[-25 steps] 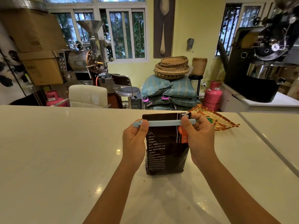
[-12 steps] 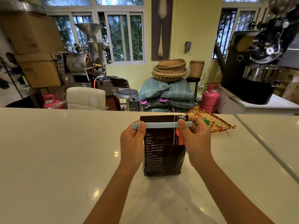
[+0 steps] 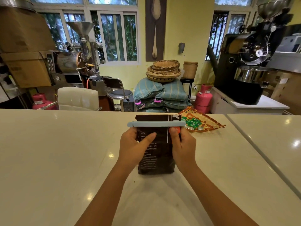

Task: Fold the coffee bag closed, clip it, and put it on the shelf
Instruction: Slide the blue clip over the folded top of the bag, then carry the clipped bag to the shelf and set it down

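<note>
A dark brown coffee bag [image 3: 157, 157] with white print stands upright on the white counter [image 3: 57, 152]. A long pale blue clip [image 3: 155, 124] runs across its folded top, sticking out past both sides. My left hand [image 3: 133, 145] grips the bag's left side just under the clip, thumb lying across the front. My right hand [image 3: 183, 146] holds the right side, thumb by an orange label. Neither hand touches the clip. No shelf is recognisable in view.
A woven triangular tray [image 3: 202, 123] holding small green packets lies on the counter just behind and right of the bag. A second counter [image 3: 273, 141] adjoins on the right. Beyond stand coffee roasters [image 3: 249, 67], a white chair [image 3: 78, 98], a stool, sacks and pink gas cylinders.
Both hands have left the ends of the clip and slid down onto the bag's sides. The clip stays across the bag's top on its own.
</note>
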